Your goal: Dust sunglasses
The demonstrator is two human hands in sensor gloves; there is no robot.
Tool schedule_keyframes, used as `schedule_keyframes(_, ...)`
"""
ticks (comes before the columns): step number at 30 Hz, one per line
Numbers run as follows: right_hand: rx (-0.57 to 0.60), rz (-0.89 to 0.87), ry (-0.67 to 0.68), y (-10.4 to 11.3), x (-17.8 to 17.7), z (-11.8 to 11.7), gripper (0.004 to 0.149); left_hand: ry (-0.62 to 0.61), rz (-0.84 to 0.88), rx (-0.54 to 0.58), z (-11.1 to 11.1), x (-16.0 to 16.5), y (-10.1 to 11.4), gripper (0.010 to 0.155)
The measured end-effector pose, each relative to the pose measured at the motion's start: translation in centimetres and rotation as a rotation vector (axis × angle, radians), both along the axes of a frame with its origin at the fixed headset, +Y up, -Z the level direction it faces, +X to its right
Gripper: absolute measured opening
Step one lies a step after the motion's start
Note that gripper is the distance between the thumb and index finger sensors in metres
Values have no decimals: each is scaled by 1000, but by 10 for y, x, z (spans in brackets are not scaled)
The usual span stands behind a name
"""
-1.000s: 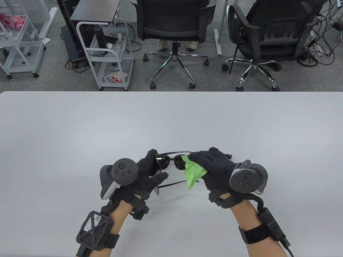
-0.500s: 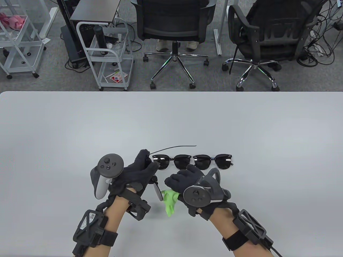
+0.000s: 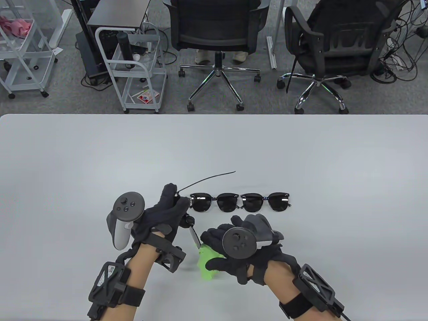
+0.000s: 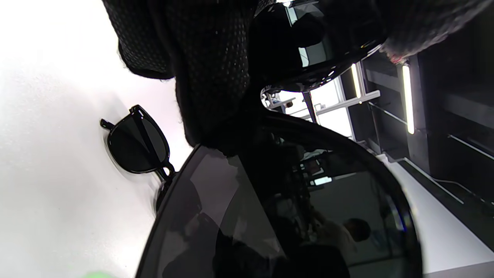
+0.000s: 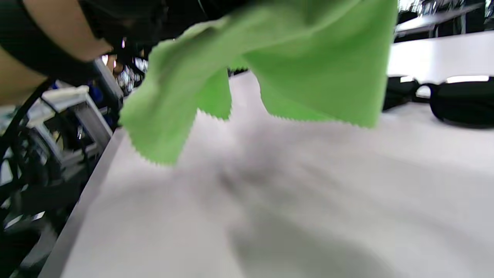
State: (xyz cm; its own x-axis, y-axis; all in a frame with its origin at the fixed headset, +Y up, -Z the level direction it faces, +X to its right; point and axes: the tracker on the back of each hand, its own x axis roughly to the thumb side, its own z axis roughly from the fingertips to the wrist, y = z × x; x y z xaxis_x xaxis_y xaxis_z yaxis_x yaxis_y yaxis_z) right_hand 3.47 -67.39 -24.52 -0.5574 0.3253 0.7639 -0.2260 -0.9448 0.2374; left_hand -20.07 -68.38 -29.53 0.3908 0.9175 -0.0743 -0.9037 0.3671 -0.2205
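Two black sunglasses lie side by side in a row on the white table (image 3: pixel 100 160): the left pair (image 3: pixel 214 202) and the right pair (image 3: pixel 265 202). My left hand (image 3: pixel 170 207) pinches the left pair at its left hinge; one thin temple arm (image 3: pixel 207 179) sticks out toward the far right, the other (image 3: pixel 194 235) points toward me. In the left wrist view a dark lens (image 4: pixel 278 216) fills the frame and the other pair's lens (image 4: pixel 137 144) lies beyond. My right hand (image 3: pixel 220 244), nearer than the glasses, grips a green cloth (image 3: pixel 207 265) (image 5: pixel 270 58) just above the table.
Beyond the table's far edge stand two black office chairs (image 3: pixel 217 30) (image 3: pixel 334 36), a white wire cart (image 3: pixel 133 67) and another cart (image 3: pixel 20 50) at the far left. Cables lie on the floor at the far right.
My right hand pulled the green cloth off the lenses and back toward me, uncovering the right pair. My left hand shifted left and the far temple arm swung outward.
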Motion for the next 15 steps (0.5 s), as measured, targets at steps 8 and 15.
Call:
schedule_keyframes(8, 411, 89, 28, 9, -13, 14, 45, -4, 110, -93, -2, 7, -13, 98)
schedule_keyframes(15, 473, 148, -33, 14, -2, 4, 44, -270, 149, -242, 6, 37, -30, 116)
